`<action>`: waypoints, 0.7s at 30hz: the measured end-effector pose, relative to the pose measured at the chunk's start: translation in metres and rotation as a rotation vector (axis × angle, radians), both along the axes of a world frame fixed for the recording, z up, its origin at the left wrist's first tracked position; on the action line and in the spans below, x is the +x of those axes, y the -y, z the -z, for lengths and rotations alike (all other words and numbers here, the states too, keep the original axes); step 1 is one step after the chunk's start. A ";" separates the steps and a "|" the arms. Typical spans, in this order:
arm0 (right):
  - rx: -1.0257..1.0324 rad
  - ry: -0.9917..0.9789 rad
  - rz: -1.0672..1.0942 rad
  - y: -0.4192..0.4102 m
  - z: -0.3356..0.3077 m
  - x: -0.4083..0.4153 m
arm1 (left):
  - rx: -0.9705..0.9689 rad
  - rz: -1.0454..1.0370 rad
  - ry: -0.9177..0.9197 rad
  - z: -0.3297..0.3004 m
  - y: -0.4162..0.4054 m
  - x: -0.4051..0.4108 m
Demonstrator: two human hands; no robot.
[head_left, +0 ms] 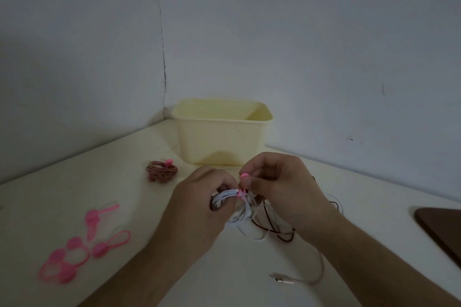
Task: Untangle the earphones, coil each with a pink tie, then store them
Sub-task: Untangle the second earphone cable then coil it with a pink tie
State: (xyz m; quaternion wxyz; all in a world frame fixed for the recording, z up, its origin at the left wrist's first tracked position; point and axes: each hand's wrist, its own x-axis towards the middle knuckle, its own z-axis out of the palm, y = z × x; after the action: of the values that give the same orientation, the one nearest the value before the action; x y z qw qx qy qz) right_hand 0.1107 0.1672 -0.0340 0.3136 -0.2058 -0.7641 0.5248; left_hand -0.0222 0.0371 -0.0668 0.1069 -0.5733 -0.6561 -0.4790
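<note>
My left hand (197, 203) grips a coil of white earphones (238, 209) above the table. A pink tie (242, 187) is wrapped around the top of that coil, and my right hand (277, 185) pinches its round end between thumb and finger. Under my hands lie loose dark and white earphone wires (277, 229), partly hidden. A dark red earphone coil (161, 171) bound with a pink tie rests on the table to the left. Several spare pink ties (74, 247) lie at the near left. The pale yellow bin (222, 132) stands behind my hands.
A white cable with a metal plug (296, 280) trails toward the near edge. A dark brown board (441, 229) sits at the right edge. Grey walls meet in a corner behind the bin, at the far edge of the cream table (119, 182).
</note>
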 end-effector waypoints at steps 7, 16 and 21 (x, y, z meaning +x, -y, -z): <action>-0.113 -0.075 -0.071 0.006 -0.004 0.002 | 0.082 -0.058 0.096 -0.003 0.002 0.003; -0.131 -0.056 -0.038 0.006 -0.001 0.001 | 0.061 0.085 0.549 -0.005 -0.001 0.005; -0.079 0.007 0.018 0.005 0.002 -0.003 | 0.059 0.147 0.787 -0.013 0.002 0.008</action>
State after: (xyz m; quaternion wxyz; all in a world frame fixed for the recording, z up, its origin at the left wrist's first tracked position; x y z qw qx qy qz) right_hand 0.1082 0.1621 -0.0356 0.3073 -0.2269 -0.7419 0.5511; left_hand -0.0140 0.0353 -0.0536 -0.1707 -0.3881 -0.5902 -0.6869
